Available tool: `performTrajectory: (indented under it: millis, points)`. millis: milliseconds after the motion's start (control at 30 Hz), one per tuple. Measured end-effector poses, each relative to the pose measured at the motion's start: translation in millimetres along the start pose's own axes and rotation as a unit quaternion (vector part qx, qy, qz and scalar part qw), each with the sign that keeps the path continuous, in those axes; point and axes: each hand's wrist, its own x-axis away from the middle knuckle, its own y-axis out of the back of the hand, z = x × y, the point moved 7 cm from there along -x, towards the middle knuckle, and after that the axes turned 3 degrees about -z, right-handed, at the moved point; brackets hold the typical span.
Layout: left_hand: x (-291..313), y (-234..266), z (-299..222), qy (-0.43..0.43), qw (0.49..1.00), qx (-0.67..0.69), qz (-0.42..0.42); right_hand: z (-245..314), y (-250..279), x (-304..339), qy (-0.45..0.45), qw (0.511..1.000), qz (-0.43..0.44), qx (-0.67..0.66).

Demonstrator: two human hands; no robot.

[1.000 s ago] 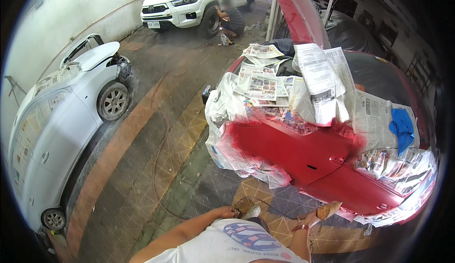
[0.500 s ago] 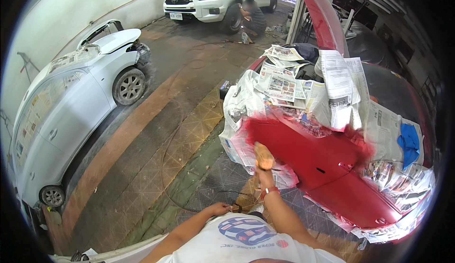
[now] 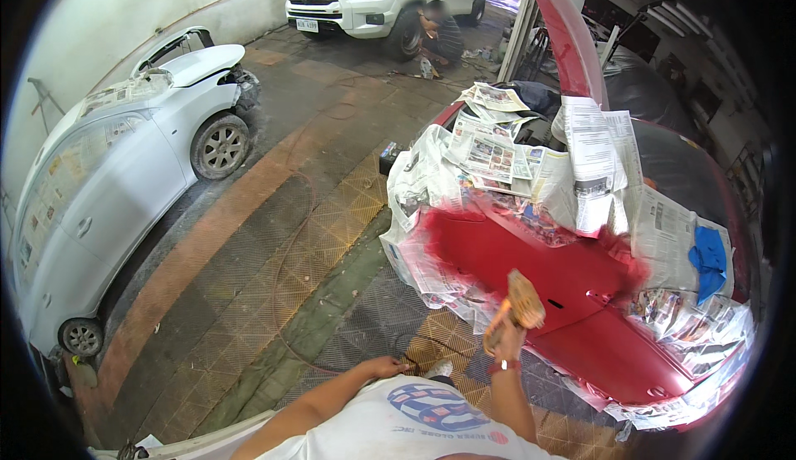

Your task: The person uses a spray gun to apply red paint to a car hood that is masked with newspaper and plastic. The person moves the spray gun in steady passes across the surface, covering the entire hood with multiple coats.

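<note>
One small tan sanding block (image 3: 524, 296), likely light and stiff enough to pinch by its edges, sits clasped in the raised right hand (image 3: 507, 321) just beside the masked red door panel (image 3: 531, 269).

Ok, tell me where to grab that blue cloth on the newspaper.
Pinch the blue cloth at its lower edge, coming from above on the near side. It lies limp and flat on newspaper, so there is no handle; a raised fold would likely lift easiest. The right hand holds a tan pad, so the left hand seems freer.
</note>
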Motion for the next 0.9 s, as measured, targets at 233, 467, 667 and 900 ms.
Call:
performTrajectory:
  millis: [233, 467, 667, 900]
  points:
    - [-39, -12, -38, -0.070, 0.989, -0.104, 0.081, 7, 224, 11, 0.030, 0.955, -0.293, -0.026]
    - [-55, -20, -26, -0.050, 0.988, -0.111, 0.093, 39, 211, 36, 0.071, 0.937, -0.343, -0.013]
    - [-30, -10, -34, -0.025, 0.994, -0.078, 0.070, -21, 96, -10, 0.051, 0.992, -0.099, 0.052]
    - [-4, -3, 8, 0.001, 1.000, -0.012, -0.015, -30, -135, 20, -0.009, 0.956, 0.253, 0.147]
